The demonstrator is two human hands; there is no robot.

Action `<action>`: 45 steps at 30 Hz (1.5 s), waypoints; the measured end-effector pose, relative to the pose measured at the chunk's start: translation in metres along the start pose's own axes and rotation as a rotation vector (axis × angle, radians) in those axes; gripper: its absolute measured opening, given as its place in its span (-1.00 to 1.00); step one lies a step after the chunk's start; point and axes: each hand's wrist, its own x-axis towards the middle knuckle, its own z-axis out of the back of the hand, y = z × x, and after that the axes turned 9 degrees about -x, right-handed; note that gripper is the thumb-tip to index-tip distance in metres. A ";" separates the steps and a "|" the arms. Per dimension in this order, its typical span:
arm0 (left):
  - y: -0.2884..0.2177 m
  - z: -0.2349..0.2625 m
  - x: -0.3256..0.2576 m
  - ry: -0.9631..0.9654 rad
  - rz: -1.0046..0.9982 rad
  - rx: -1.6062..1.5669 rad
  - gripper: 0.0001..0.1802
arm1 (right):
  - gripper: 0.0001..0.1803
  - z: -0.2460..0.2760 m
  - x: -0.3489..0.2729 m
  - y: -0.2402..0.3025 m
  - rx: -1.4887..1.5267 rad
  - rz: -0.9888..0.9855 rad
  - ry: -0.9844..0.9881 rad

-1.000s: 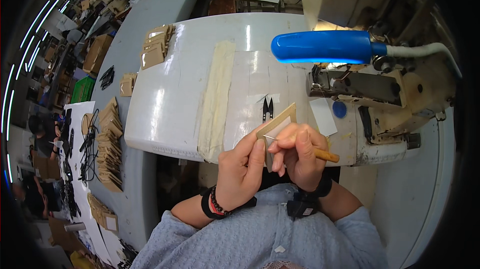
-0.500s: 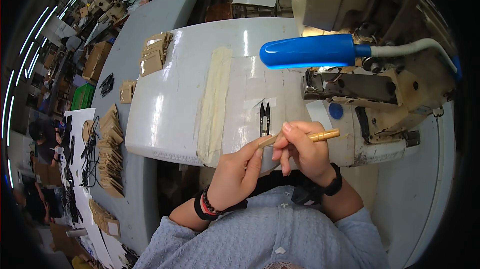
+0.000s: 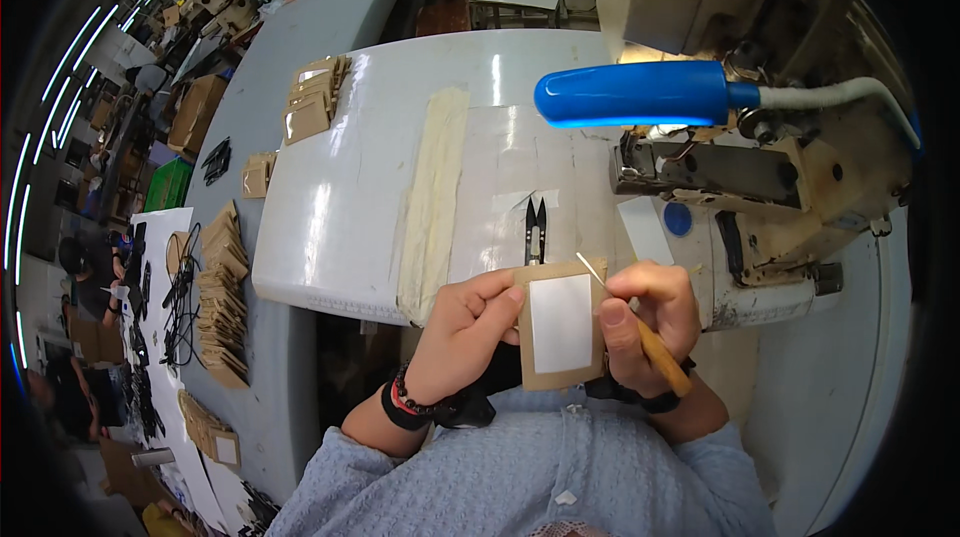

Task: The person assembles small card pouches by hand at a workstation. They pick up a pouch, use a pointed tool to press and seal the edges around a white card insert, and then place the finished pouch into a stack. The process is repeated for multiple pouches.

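A flat tan rectangular piece with a white panel (image 3: pixel 561 325) is upright in front of my body. My left hand (image 3: pixel 465 337) pinches its left edge between thumb and fingers. My right hand (image 3: pixel 655 322) grips a wooden-handled awl (image 3: pixel 663 359), whose thin metal tip points up and left at the top right corner of the piece. That hand's thumb is close by the piece's right edge; whether it touches is hard to tell. Just beyond the piece, black thread snips (image 3: pixel 536 222) lie on the white sewing table (image 3: pixel 380 187), their handles partly hidden.
A sewing machine (image 3: pixel 720 172) stands at the right, under a blue lamp (image 3: pixel 632 95). Tan pieces lie in a stack (image 3: pixel 312 102) at the table's far left and in a long row (image 3: pixel 222 297) on the grey side table (image 3: pixel 275 337). A co-worker (image 3: pixel 95 272) is at far left.
The tan piece has turned from edge-on to show its white panel. In my right hand the awl has swung round, its handle now pointing down and right and its metal tip showing.
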 end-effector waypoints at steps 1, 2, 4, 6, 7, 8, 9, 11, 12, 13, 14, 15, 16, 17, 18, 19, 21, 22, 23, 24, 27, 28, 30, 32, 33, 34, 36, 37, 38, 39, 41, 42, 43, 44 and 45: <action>-0.001 0.001 0.000 0.014 0.005 -0.006 -0.66 | -0.85 0.001 0.001 0.000 -0.051 0.091 -0.043; -0.001 0.003 0.000 0.027 0.012 -0.028 -0.66 | -0.80 0.004 0.002 0.000 -0.113 0.142 -0.013; -0.001 0.006 -0.001 0.054 0.022 -0.074 -0.66 | -0.75 0.011 0.011 -0.003 -0.116 0.201 0.092; -0.002 0.004 -0.003 0.032 0.013 -0.067 -0.67 | -0.76 0.012 0.014 0.003 0.017 0.107 0.159; -0.003 0.002 -0.004 0.022 0.008 -0.064 -0.67 | -0.78 0.013 0.012 0.003 0.082 0.054 0.190; -0.004 0.001 -0.005 0.007 0.005 -0.056 -0.67 | -0.79 0.014 0.011 0.002 0.147 0.001 0.221; -0.005 -0.001 -0.006 -0.006 0.004 -0.047 -0.68 | -0.80 0.015 0.009 0.001 0.211 -0.053 0.251; -0.006 -0.002 -0.007 -0.012 -0.002 -0.031 -0.68 | -0.82 0.013 0.007 0.000 0.214 -0.083 0.280; -0.008 -0.001 -0.007 -0.006 -0.007 -0.019 -0.68 | -0.82 0.013 0.007 0.000 0.210 -0.086 0.291; -0.008 -0.001 -0.008 0.000 -0.012 -0.008 -0.68 | -0.83 0.012 0.008 0.000 0.205 -0.089 0.302; -0.009 -0.001 -0.008 0.003 -0.011 -0.007 -0.68 | -0.83 0.012 0.008 0.000 0.189 -0.091 0.311; -0.009 -0.001 -0.009 0.005 -0.010 -0.006 -0.68 | -0.83 0.011 0.008 0.001 0.173 -0.093 0.318; -0.009 -0.001 -0.009 0.009 -0.008 -0.004 -0.68 | -0.83 0.010 0.008 0.001 0.157 -0.095 0.324; -0.009 -0.001 -0.010 0.006 -0.014 0.000 -0.68 | -0.83 0.009 0.009 0.001 0.152 -0.092 0.331; -0.009 -0.001 -0.010 0.004 -0.019 0.004 -0.68 | -0.83 0.009 0.009 0.001 0.146 -0.090 0.337; -0.009 -0.001 -0.010 0.003 -0.024 0.009 -0.68 | -0.83 0.008 0.010 0.001 0.141 -0.087 0.342; -0.010 -0.002 -0.010 0.002 -0.025 -0.006 -0.68 | -0.83 0.008 0.010 0.001 0.140 -0.085 0.337; -0.011 -0.003 -0.010 0.002 -0.025 -0.012 -0.68 | -0.84 0.008 0.010 0.001 0.139 -0.085 0.335; -0.012 -0.003 -0.010 0.005 -0.029 -0.007 -0.68 | -0.84 0.008 0.010 0.001 0.135 -0.082 0.334; -0.013 -0.003 -0.010 0.008 -0.032 -0.001 -0.68 | -0.84 0.007 0.010 0.001 0.131 -0.081 0.332; -0.013 -0.002 -0.010 0.017 -0.040 0.019 -0.68 | -0.84 0.007 0.010 0.000 0.121 -0.070 0.329; -0.013 -0.002 -0.010 0.021 -0.043 0.026 -0.68 | -0.83 0.007 0.010 0.000 0.119 -0.066 0.329; -0.012 -0.002 -0.010 0.008 -0.038 0.019 -0.68 | -0.83 0.007 0.011 0.001 0.117 -0.064 0.329; -0.012 -0.003 -0.010 0.006 -0.041 0.015 -0.68 | -0.84 0.008 0.011 0.001 0.113 -0.063 0.331; -0.013 -0.004 -0.010 0.009 -0.048 0.015 -0.68 | -0.84 0.008 0.011 0.001 0.111 -0.061 0.331; -0.013 -0.005 -0.010 0.013 -0.054 0.016 -0.68 | -0.84 0.008 0.011 0.001 0.108 -0.060 0.331; -0.008 -0.005 -0.009 -0.015 -0.079 0.062 -0.69 | -0.85 0.009 0.012 0.002 0.093 -0.057 0.338; -0.004 -0.004 -0.009 -0.030 -0.093 0.085 -0.69 | -0.86 0.009 0.012 0.003 0.086 -0.055 0.342; 0.000 -0.003 -0.009 -0.039 -0.131 0.176 -0.70 | -0.88 0.009 0.013 0.005 0.012 -0.012 0.363; 0.002 0.000 -0.007 -0.047 -0.173 0.269 -0.70 | -0.91 0.008 0.017 0.008 -0.064 0.035 0.380; 0.005 -0.001 -0.009 -0.079 -0.210 0.425 -0.72 | -0.96 0.006 0.018 0.013 -0.222 0.110 0.418; 0.003 -0.004 -0.009 -0.103 -0.223 0.500 -0.72 | -0.98 0.004 0.017 0.016 -0.305 0.155 0.426; -0.002 -0.007 -0.007 -0.139 -0.260 0.589 -0.73 | -0.98 0.001 0.019 0.018 -0.382 0.226 0.417; 0.001 -0.008 -0.008 -0.183 -0.275 0.575 -0.73 | -0.92 -0.004 0.016 0.018 -0.431 0.289 0.398; 0.001 -0.007 -0.006 -0.194 -0.251 0.477 -0.76 | -0.94 -0.009 0.012 0.016 -0.461 0.325 0.373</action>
